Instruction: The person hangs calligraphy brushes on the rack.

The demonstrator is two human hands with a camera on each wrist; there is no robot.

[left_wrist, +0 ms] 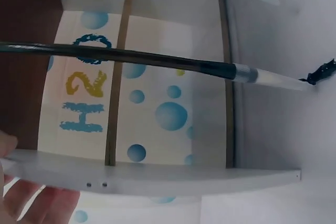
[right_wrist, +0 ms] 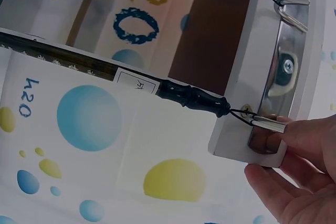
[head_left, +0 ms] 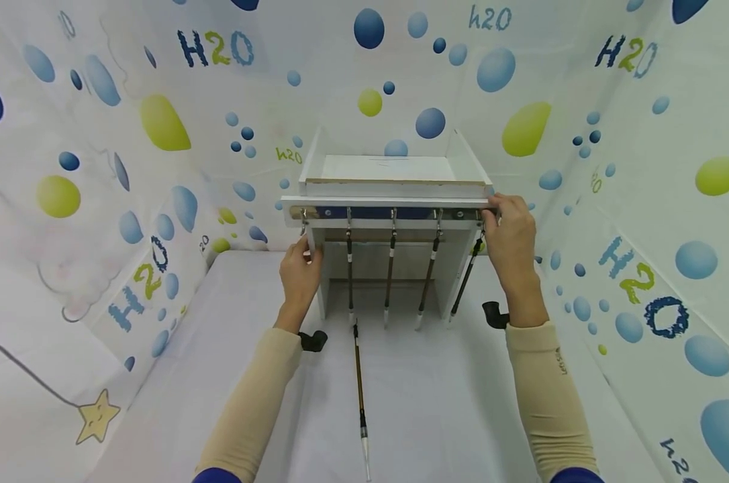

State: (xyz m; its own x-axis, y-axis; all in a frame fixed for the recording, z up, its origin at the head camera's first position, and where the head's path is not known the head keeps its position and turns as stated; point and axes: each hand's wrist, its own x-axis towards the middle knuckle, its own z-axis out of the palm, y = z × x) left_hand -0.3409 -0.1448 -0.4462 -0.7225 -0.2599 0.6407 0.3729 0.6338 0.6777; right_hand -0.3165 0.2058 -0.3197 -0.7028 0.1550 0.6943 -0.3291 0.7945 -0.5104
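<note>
A white brush rack [head_left: 379,223] with a metal hook strip stands on the white surface. My left hand [head_left: 300,272] grips its left side panel [left_wrist: 157,178], thumb on one face and fingers on the other. At the other end, my right hand [head_left: 511,231] holds the rack's right corner, its thumb against the last metal hook [right_wrist: 269,124]. From that hook hangs a writing brush [right_wrist: 194,99] by a black loop. Several brushes hang in all, among them a dark one [head_left: 350,268]. Another brush [head_left: 360,389] lies in front of the rack, its white tip towards me.
An open white tray [head_left: 395,168] forms the rack's top. Below the strip, crossbars [left_wrist: 121,51] span the frame. Behind and at both sides hangs a white sheet with blue and green dots [head_left: 369,28]. Black wrist mounts [head_left: 313,341] stick out beside both wrists.
</note>
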